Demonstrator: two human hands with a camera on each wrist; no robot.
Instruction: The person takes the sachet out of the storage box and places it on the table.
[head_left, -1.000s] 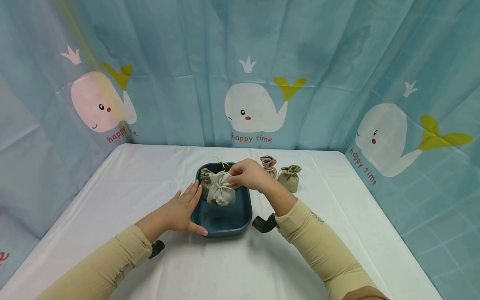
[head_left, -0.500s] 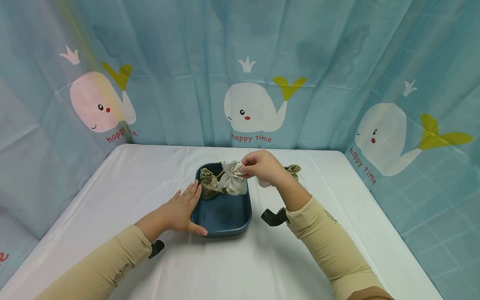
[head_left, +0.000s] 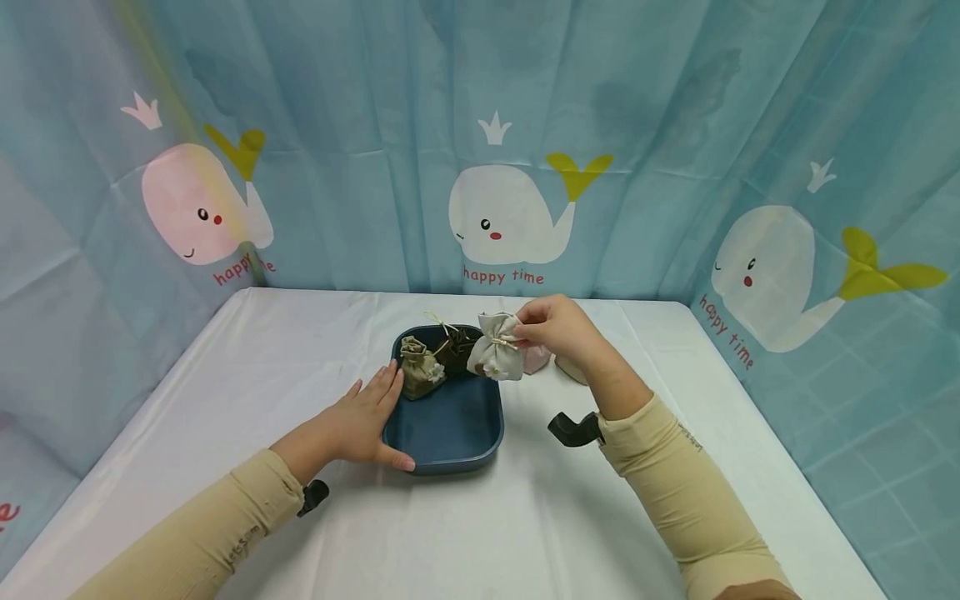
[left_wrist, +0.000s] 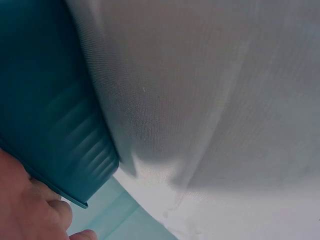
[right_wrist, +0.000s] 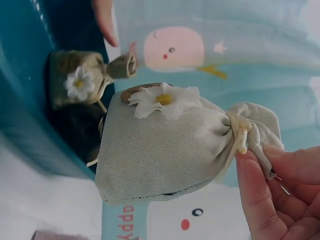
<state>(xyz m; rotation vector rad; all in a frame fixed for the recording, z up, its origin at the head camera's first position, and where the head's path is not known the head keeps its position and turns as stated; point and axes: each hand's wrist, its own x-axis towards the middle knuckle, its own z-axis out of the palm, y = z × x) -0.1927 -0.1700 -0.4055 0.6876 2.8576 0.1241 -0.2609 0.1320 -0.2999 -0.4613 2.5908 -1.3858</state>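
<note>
My right hand (head_left: pixel 558 329) pinches the gathered neck of a cream drawstring pouch (right_wrist: pixel 160 140) between thumb and fingers. A white cloth flower and a tied cord decorate the pouch, which hangs over the right back edge of a dark blue rectangular tray (head_left: pixel 450 433). My left hand (head_left: pixel 367 421) lies against the tray's left side with fingers spread and straight, thumb at the front corner. Inside the tray, an olive drawstring pouch (head_left: pixel 420 375) with a white flower sits at the back left. A darker brown pouch (head_left: pixel 456 350) is beside it, partly covered by the cream one in the head view.
Right of the tray on the white tablecloth (head_left: pixel 600 517) stand a pink pouch (head_left: pixel 536 360) and an olive-beige pouch (head_left: pixel 572 370), both partly hidden behind my right hand. A blue curtain (head_left: pixel 360 167) with whale prints rises behind the table.
My right hand has carried the cream pouch from above the tray's middle toward the back right. The pouches inside the tray now show more. The left hand has stayed put.
</note>
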